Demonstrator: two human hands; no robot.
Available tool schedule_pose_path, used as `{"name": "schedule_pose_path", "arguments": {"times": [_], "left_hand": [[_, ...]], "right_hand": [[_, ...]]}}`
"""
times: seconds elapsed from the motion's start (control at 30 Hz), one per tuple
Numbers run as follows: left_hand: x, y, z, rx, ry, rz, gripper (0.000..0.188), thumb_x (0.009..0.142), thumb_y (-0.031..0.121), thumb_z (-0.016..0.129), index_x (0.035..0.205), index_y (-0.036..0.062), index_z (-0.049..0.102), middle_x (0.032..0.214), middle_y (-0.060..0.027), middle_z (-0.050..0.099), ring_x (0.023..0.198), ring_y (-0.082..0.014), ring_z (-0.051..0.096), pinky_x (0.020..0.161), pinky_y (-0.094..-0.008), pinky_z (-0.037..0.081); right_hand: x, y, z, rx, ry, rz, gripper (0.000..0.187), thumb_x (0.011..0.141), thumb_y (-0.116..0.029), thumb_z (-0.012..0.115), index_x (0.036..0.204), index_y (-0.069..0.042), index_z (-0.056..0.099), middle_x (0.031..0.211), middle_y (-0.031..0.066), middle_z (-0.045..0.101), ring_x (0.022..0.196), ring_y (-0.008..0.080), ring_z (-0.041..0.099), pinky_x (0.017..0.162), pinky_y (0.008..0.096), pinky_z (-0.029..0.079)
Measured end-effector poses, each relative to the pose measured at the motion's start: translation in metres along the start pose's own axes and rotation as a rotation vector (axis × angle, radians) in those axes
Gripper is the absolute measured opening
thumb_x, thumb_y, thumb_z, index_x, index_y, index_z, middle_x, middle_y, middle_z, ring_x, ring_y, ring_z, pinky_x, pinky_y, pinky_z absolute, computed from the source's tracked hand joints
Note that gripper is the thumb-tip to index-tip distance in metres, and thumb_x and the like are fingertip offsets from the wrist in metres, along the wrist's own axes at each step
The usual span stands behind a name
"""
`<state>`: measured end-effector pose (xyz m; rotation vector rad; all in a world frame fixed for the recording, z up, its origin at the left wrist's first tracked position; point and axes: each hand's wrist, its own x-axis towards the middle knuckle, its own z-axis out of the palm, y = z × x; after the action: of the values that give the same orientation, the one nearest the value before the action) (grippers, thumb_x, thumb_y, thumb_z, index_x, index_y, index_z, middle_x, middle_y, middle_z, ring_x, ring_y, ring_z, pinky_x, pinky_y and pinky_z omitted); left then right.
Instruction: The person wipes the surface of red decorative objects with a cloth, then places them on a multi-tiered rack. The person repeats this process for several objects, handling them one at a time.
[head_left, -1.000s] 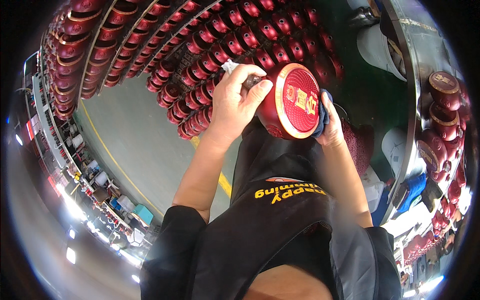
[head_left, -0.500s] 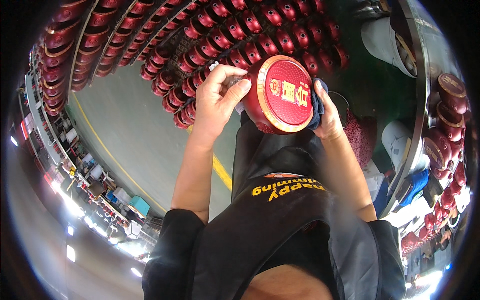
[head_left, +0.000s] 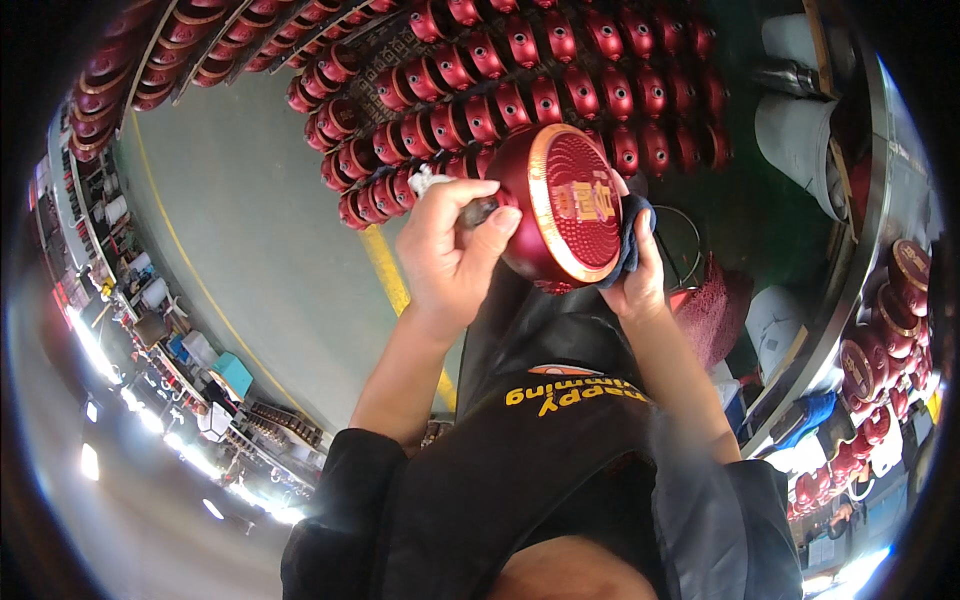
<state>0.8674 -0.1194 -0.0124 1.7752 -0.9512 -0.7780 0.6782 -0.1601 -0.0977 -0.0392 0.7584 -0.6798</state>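
A round, dark red pot is held up tilted in front of my chest. Its face has a gold rim, a dotted red surface and raised gold lettering. My right hand grips its right side through a folded dark blue cloth. At the pot's left side, my left hand is closed, thumb and forefinger touching the red wall. A whitish crumpled rag pokes out behind that hand; most of it is hidden by the fingers.
Rows of similar red pots stand on racks ahead, with more at the far left. On the right, a metal-edged bench carries more red pots. White buckets stand beside it. A yellow line crosses the green floor.
The pot has moved slightly down and turned, so its face points more to the right. My left hand has shifted right and down along its side. The right hand still grips it through the cloth.
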Motion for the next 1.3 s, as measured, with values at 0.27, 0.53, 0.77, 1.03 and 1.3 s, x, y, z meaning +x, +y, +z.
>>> {"name": "schedule_pose_path", "arguments": {"times": [0.27,0.53,0.77,1.03,1.3], "left_hand": [[-0.02,-0.019,-0.061,0.226,0.063,0.093,0.027,0.081,0.017,0.078,0.1,0.0032,0.064,0.074,-0.0048,0.064,0.048,-0.011,0.047,0.048,-0.0264,0.039],[-0.025,-0.061,-0.131,0.351,0.173,0.014,0.029,0.079,0.018,0.079,0.1,0.0028,0.065,0.083,-0.0075,0.067,0.058,-0.0193,0.056,0.055,-0.0318,0.047],[-0.005,-0.131,-0.209,0.71,0.307,0.113,0.025,0.083,0.023,0.074,0.098,0.0054,0.065,0.088,-0.009,0.068,0.07,-0.0287,0.063,0.059,-0.0372,0.052],[0.086,-0.28,-0.306,1.002,0.238,0.163,0.027,0.092,0.032,0.059,0.101,0.0069,0.059,0.091,-0.0197,0.064,0.082,-0.0404,0.062,0.068,-0.0502,0.05],[0.143,-0.422,-0.314,1.067,0.134,0.069,0.022,0.091,0.027,0.057,0.096,0.006,0.052,0.089,-0.0196,0.063,0.081,-0.0395,0.063,0.069,-0.0488,0.051]], "right_hand": [[0.017,0.046,0.022,-0.213,-0.068,0.011,0.089,0.087,-0.049,0.065,0.149,0.0,0.024,0.148,0.0138,0.039,0.136,0.0257,0.04,0.113,0.0407,0.032],[0.024,0.073,-0.003,-0.347,-0.012,0.227,0.074,0.09,-0.045,0.063,0.144,-0.002,0.034,0.118,0.0216,0.061,0.11,0.0323,0.06,0.098,0.0469,0.048],[0.021,0.087,-0.01,-0.45,-0.026,0.324,0.073,0.091,-0.043,0.063,0.143,0.0,0.035,0.117,0.0235,0.06,0.108,0.0316,0.06,0.097,0.0444,0.048],[-0.006,0.076,-0.045,-0.649,0.096,0.27,0.072,0.089,-0.044,0.064,0.142,-0.001,0.039,0.116,0.0204,0.061,0.105,0.03,0.061,0.092,0.0431,0.05],[-0.039,0.084,-0.086,-0.778,0.312,0.337,0.065,0.095,-0.043,0.055,0.142,-0.001,0.038,0.112,0.021,0.063,0.103,0.0301,0.061,0.092,0.0445,0.05]]}}
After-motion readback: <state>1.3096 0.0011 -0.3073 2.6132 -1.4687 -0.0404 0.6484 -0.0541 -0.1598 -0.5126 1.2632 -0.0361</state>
